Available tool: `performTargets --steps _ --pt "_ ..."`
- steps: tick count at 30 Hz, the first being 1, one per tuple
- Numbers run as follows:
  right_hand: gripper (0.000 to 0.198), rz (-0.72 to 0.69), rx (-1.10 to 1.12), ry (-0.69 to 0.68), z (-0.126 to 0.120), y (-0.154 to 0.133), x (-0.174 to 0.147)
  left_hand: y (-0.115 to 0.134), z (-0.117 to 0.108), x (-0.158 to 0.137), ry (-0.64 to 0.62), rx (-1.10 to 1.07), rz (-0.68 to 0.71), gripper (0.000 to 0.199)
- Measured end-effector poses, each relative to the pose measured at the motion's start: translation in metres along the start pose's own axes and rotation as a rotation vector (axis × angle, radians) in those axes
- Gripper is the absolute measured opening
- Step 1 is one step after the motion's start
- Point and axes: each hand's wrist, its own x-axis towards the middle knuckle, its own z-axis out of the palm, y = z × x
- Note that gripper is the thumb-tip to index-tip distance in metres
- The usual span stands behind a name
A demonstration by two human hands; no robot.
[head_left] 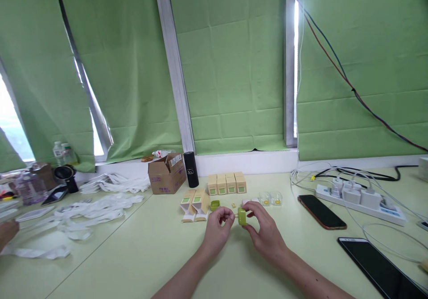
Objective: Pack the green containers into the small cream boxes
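Pinching a small green plastic case (242, 216) between thumb and fingers of the right hand (265, 234), above the table (143, 259). Holding the left hand (217, 231) with fingertips together just left of it, perhaps on a tiny part, too hidden to tell. With a second green piece (215, 205) just beyond, left of two clear plastic containers (270, 198), and four small cartons (226, 184) farther.

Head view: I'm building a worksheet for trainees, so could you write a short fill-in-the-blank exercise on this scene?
1. The right hand holds a small piece coloured ____.
2. In the picture, the black cylinder stands to the ____ of the brown cardboard box.
3. The back row of small cartons numbers ____.
4. The power strip is ____ in colour.

Missing words: green; right; four; white.
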Motion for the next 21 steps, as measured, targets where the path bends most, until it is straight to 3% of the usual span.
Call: performTargets --steps 15,21 --pt "0.045 0.007 -0.023 -0.007 0.001 0.005 -0.001 -0.008 -0.004 0.001 0.031 0.014 -0.006 0.029" --pt "0.047 0.012 -0.057 0.007 -0.004 -0.001 0.000 -0.014 -0.009 0.001 0.123 0.114 0.089 0.023"
